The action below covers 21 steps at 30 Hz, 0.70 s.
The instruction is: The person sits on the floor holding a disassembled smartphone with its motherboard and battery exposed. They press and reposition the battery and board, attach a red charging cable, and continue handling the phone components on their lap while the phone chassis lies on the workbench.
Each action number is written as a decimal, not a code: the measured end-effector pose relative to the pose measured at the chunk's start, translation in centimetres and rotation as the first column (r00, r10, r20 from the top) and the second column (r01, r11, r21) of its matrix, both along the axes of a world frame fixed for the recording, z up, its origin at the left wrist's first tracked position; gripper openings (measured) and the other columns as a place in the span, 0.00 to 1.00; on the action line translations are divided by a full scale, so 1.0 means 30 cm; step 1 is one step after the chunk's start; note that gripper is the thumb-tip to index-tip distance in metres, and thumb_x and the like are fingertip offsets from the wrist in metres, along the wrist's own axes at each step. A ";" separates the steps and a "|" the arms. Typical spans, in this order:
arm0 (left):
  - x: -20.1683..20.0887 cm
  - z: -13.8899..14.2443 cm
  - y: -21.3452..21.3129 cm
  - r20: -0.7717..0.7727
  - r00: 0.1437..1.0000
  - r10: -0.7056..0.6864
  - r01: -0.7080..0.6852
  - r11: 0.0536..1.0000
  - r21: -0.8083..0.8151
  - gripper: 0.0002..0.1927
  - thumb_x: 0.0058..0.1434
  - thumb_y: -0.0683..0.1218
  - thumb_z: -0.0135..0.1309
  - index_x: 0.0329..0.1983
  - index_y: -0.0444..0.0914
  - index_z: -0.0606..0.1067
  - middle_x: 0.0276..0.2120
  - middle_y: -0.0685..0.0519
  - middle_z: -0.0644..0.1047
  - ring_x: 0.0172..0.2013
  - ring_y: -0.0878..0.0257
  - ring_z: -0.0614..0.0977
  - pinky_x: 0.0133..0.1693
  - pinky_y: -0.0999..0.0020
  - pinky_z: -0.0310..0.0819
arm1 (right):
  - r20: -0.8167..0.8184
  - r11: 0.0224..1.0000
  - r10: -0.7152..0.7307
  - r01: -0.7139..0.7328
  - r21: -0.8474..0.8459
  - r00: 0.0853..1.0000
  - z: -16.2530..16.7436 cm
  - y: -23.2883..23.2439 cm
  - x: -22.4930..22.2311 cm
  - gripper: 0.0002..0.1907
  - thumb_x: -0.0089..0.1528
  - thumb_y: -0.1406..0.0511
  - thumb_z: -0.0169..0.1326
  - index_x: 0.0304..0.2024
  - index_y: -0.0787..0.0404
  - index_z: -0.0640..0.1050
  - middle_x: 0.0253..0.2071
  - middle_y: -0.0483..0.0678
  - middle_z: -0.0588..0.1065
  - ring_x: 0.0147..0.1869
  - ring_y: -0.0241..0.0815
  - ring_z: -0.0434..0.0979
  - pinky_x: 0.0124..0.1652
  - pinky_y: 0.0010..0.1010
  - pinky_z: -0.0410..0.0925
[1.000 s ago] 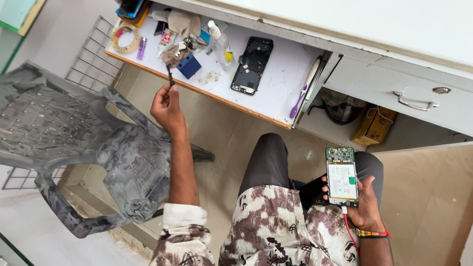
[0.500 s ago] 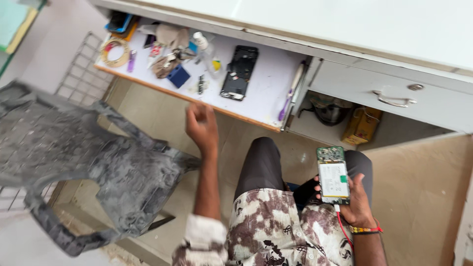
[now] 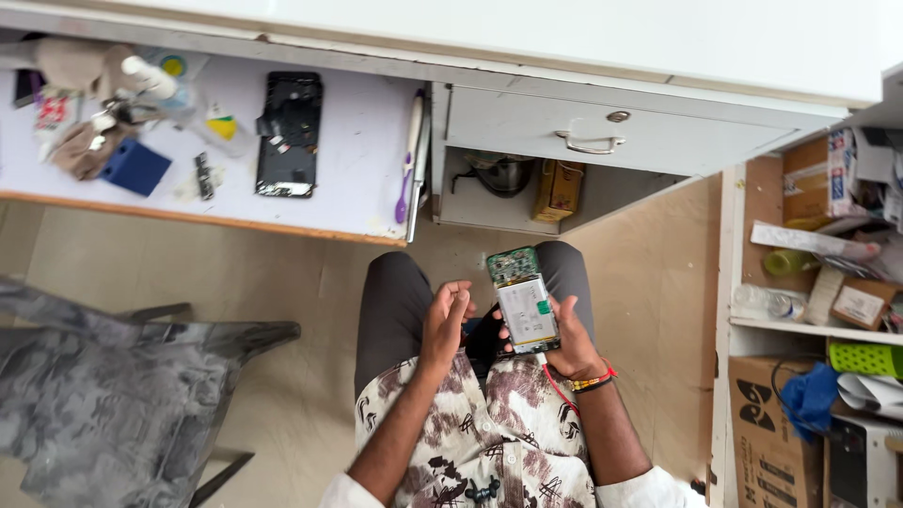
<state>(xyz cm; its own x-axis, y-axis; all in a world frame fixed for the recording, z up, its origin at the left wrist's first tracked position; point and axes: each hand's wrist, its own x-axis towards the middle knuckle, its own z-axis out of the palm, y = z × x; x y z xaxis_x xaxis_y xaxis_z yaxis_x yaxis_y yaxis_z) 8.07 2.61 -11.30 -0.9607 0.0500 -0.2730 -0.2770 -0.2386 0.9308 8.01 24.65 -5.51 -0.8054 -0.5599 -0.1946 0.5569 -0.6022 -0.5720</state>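
Right grip [image 3: 564, 343] holds opened phone [image 3: 523, 303]; left hand's [image 3: 446, 315] contents hidden.

Opened phone [image 3: 524, 306] over the lap — desk [image 3: 310, 202] ahead-left, drawer [image 3: 602, 141] ahead.

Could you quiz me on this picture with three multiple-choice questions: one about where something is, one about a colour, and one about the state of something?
1. Where does the black phone back shell lie?
A. on the white pulled-out shelf
B. on the floor
C. on the grey chair

2. What colour is the small block near the shelf's left end?
A. red
B. blue
C. yellow

3. In what state is the phone in the right hand?
A. sealed, screen lit
B. opened, circuit board and battery bare
C. wrapped in paper

Answers:
1 A, the shell rests flat on the white shelf.
2 B, the block is plainly blue.
3 B, a green board and pale battery show, while the left hand sits beside it.
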 end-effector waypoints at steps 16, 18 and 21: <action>-0.031 0.041 0.043 0.033 0.994 -0.109 0.045 0.642 0.766 0.48 0.65 0.74 0.46 0.74 0.36 0.54 0.57 0.36 0.73 0.58 0.49 0.76 0.63 0.51 0.69 | -0.455 0.197 0.368 0.410 0.891 0.811 0.181 -0.264 0.071 0.39 0.56 0.60 0.66 0.67 0.63 0.66 0.60 0.59 0.67 0.67 0.59 0.67 0.63 0.43 0.62; -0.032 0.034 0.033 0.064 0.994 -0.085 0.002 0.614 0.789 0.46 0.66 0.74 0.42 0.71 0.34 0.57 0.55 0.35 0.74 0.57 0.47 0.77 0.62 0.51 0.70 | -0.460 0.166 0.388 0.431 0.887 0.798 0.195 -0.289 0.068 0.42 0.54 0.59 0.68 0.66 0.63 0.66 0.60 0.60 0.66 0.66 0.61 0.67 0.62 0.45 0.63; -0.033 0.036 0.013 0.091 0.994 -0.066 -0.036 0.583 0.812 0.43 0.69 0.73 0.38 0.68 0.34 0.61 0.53 0.36 0.75 0.55 0.47 0.77 0.61 0.51 0.70 | -0.429 0.151 0.398 0.404 0.902 0.811 0.205 -0.308 0.059 0.43 0.52 0.58 0.69 0.67 0.61 0.66 0.60 0.60 0.66 0.65 0.61 0.69 0.60 0.46 0.66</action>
<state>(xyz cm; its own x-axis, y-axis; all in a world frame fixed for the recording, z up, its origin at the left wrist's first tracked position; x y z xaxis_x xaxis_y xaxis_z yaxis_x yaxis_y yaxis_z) 7.09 3.01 -10.21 -0.9272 0.3138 -0.2044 -0.3661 -0.8745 0.3182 9.78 15.40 0.64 -0.9614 -0.2291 -0.1522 -0.0341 0.6484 -0.7606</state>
